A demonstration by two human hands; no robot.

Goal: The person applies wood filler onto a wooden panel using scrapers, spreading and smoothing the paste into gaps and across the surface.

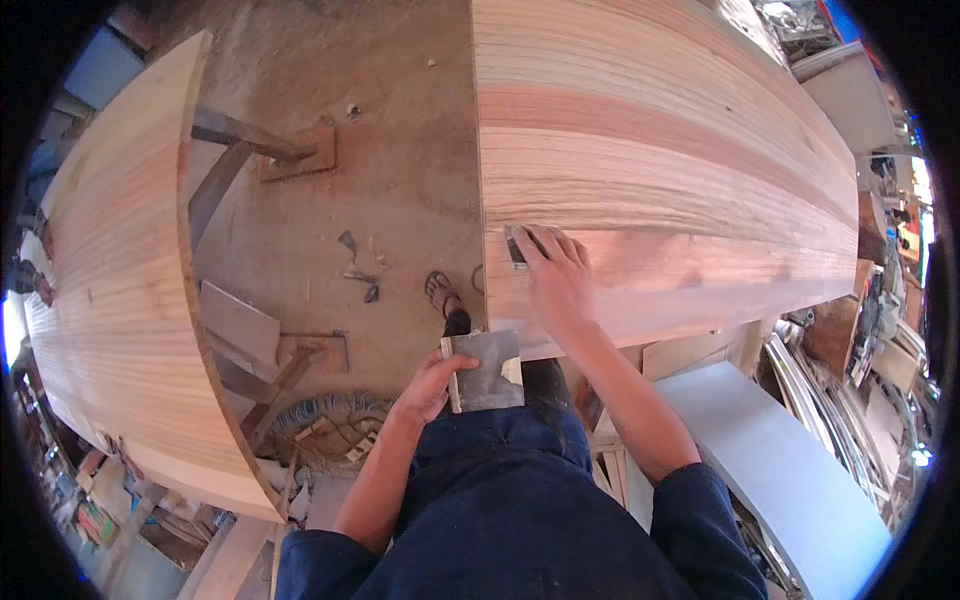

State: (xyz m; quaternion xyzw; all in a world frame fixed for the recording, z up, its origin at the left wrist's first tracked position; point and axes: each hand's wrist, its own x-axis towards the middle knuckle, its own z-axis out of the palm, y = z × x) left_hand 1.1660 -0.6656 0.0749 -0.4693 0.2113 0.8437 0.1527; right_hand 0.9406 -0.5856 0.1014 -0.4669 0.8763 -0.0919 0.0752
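A large light wooden panel (660, 170) with reddish streaks lies in front of me and to the right. On its surface, near the left edge, my right hand (560, 270) grips a small dark block (516, 247), fingers curled over it. Close to my waist, my left hand (432, 385) holds a flat grey square plate (485, 372), the thumb on top and the other fingers underneath. A pale patch shows at the plate's right edge.
A second wooden panel (120, 280) stands at the left on dark wooden legs. My sandalled foot (440, 290) is on the dusty floor (400, 150). A pale board (770, 480) and wood strips lie at the right, a coiled hose (325, 408) below left.
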